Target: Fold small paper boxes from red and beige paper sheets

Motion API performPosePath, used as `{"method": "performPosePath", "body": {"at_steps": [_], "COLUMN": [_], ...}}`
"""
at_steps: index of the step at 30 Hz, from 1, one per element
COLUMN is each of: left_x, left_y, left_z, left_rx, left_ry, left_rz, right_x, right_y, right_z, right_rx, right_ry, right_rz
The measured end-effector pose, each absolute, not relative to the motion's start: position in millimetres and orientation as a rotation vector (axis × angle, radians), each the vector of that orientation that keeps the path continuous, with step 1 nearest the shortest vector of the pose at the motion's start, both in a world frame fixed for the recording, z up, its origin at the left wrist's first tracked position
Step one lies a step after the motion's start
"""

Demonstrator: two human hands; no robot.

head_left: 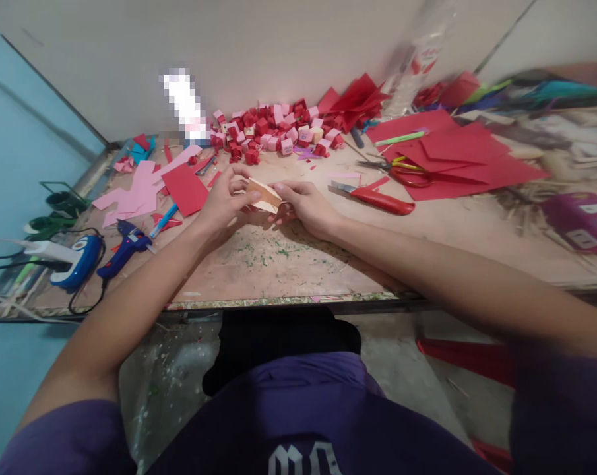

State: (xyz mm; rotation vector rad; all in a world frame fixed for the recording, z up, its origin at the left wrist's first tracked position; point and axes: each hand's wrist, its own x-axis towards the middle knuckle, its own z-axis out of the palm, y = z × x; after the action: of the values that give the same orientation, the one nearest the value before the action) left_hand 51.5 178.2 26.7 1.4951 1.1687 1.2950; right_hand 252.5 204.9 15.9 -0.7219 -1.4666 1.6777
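1. Between left grip [223, 201] and right grip [309, 206], pinched at opposite ends: small tan-and-cream paper-like piece [265, 194], probably to steady its shape.
2. Beside right grip, laid flat: red-handled metal tool [383, 200], perhaps for easy reach.

The left hand [229, 198] and right hand [303, 203] hold a small folded paper piece [264, 196] between them above the table [219, 270]. Behind it lies a pile of pink and red paper cubes [278, 128]; a blue glue gun [125, 249] rests at the left, and a red-handled knife [377, 198] at the right.
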Motion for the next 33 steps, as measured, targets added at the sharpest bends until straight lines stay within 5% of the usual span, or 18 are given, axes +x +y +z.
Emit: {"method": "performPosePath", "body": {"at_steps": [33], "left_x": [52], "left_y": [180], "left_z": [32], "left_rx": [1.464], "left_ry": [1.141], "left_rz": [1.338], "right_x": [257], "right_y": [200], "right_z": [25], "right_rx": [-0.744], "right_ry": [-1.293], "right_rz": [1.704]}}
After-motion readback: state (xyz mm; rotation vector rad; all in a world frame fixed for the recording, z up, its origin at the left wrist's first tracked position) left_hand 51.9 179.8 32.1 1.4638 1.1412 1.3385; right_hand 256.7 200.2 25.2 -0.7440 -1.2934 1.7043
